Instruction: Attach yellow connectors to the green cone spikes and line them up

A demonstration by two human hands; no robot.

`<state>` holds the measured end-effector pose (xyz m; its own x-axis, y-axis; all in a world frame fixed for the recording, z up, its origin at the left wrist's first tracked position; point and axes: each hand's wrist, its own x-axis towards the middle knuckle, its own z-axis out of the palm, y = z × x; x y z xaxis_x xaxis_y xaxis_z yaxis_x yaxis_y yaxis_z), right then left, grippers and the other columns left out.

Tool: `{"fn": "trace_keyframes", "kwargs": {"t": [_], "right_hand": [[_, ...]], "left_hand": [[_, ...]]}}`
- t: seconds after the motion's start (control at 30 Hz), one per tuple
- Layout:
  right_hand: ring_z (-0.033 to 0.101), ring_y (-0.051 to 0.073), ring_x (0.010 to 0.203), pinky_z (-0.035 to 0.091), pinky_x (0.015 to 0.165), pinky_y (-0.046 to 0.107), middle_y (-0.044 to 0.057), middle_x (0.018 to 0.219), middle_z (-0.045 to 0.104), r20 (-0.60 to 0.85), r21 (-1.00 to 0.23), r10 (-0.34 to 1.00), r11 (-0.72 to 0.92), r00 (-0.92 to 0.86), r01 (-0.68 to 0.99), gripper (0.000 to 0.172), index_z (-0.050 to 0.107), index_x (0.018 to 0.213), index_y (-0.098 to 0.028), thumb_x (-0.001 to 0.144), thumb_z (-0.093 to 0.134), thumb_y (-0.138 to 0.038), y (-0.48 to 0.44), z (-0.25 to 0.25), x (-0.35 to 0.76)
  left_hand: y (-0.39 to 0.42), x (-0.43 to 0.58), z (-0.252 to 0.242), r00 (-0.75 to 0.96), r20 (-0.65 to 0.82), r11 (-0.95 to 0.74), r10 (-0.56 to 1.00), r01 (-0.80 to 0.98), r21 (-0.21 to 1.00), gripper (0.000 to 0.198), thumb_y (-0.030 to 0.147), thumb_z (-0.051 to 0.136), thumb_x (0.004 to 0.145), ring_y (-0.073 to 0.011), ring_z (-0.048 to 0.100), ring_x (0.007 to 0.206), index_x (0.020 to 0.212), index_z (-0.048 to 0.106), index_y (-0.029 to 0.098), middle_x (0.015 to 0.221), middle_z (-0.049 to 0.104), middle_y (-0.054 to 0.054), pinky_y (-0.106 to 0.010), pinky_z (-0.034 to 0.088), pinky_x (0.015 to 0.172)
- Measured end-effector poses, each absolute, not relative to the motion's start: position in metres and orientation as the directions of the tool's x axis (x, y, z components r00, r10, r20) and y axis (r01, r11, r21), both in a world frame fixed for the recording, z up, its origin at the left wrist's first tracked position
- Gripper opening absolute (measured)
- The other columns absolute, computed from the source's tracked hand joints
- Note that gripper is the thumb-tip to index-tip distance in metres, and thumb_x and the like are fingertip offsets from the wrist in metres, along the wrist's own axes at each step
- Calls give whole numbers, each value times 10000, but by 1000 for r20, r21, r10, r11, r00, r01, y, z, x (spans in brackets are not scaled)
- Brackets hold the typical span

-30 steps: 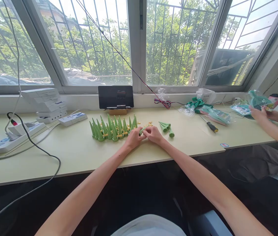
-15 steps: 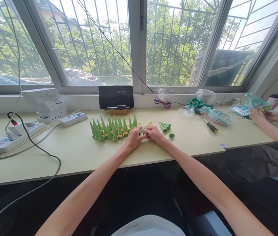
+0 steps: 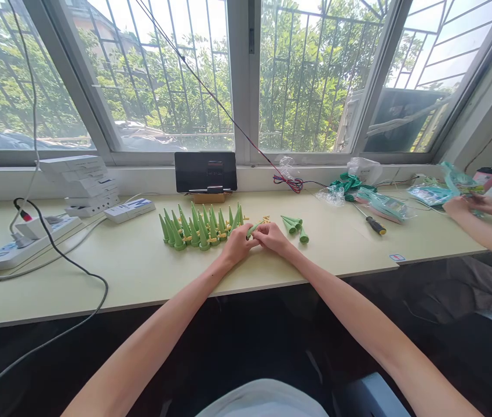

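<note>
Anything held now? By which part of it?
A green piece, likely a cone, is held between the left hand and right hand; which part they grip is hidden.

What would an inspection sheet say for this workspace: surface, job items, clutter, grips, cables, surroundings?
Surface: pale tabletop, small sticker near front edge.
Job items: green cones standing clustered; loose cones lying to the right; small yellow pieces nearby.
Clutter: screwdriver, plastic bags, stacked white boxes.
Grips: left grip and right grip close together, both at a green piece.
Cables: black cable beside power strip, hanging over front edge; wire bundle behind.
Surroundings: barred windows; another person's hand, far right.
</note>
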<state>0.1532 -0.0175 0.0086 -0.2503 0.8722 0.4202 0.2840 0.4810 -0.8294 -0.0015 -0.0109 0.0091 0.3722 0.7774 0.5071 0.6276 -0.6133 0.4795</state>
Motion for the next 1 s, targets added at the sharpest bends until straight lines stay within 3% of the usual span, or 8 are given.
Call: {"fn": "trace_keyframes", "kwargs": {"t": [0.13,0.23,0.47,0.67,0.87,1.0], "right_hand": [[360,79,528,286,533,232,-43,503,407,528,-724,814,580,-240,374,291,441,488,-173,742,512,-295,-17,8,153],[371,80,531,298,542,230,-43,503,423,528,-734,818,575,-227,361,272,461,497,-171,733,516,-296,-17,9,153],[371,79,413,267,439,230,-37,417,457,281,-943,924,316,-257,102,277,519,519,-176,726,568,-353,-16,10,152],[367,68,401,200,387,217,-22,468,492,166,-986,937,150,-307,-73,256,541,553,-168,682,649,-360,-11,8,153],[345,59,394,198,387,213,-31,437,464,186,-982,935,184,-301,-33,293,522,527,-168,703,646,-367,-16,10,153],[347,61,399,238,416,219,-40,416,452,270,-948,921,305,-280,90,313,501,499,-172,732,597,-357,-19,12,153]], "left_hand": [[-11,-2,8,393,504,-625,769,625,467,267,245,557,748,-187,568,784,986,620,140,905,662,-69,-275,427,694],[-11,-2,8,391,505,-624,769,630,462,237,244,550,748,-167,538,723,947,624,139,839,647,-48,-268,413,669],[-13,-1,10,371,517,-621,771,616,485,256,300,552,781,-153,510,681,967,628,141,786,627,-28,-262,402,654],[-13,-1,10,361,527,-623,769,606,495,289,293,576,782,-156,524,696,1021,630,139,835,650,-41,-270,421,679],[-12,-1,10,367,516,-619,774,611,493,240,294,575,772,-154,514,685,948,643,145,797,636,-28,-263,411,664],[-12,-1,10,369,519,-622,771,614,486,233,292,570,767,-158,520,703,936,637,147,806,636,-32,-267,413,676]]}}
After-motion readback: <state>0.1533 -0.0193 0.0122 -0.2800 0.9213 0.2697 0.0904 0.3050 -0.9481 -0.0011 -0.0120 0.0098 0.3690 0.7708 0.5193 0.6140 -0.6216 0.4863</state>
